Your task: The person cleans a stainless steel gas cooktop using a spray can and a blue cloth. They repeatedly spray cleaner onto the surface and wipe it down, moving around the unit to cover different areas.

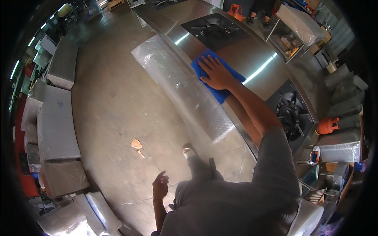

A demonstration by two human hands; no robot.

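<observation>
My right hand (215,73) lies flat with its fingers spread on a blue cloth (221,95). The cloth rests partly crumpled on a stainless steel counter (252,59), close to its left edge. Beyond the hand a black gas burner (215,32) is set into the countertop. A second burner (288,112) sits nearer, to the right of my forearm. Low at my left side hangs my left hand (160,185), its fingers loosely bent and apart, with nothing in it.
Bubble wrap (177,84) hangs along the counter's left side. A torn piece of brown cardboard (136,145) lies on the concrete floor. Wrapped boxes (59,122) line the left side. An orange gas cylinder (327,126) stands right of the counter, another (235,11) behind it.
</observation>
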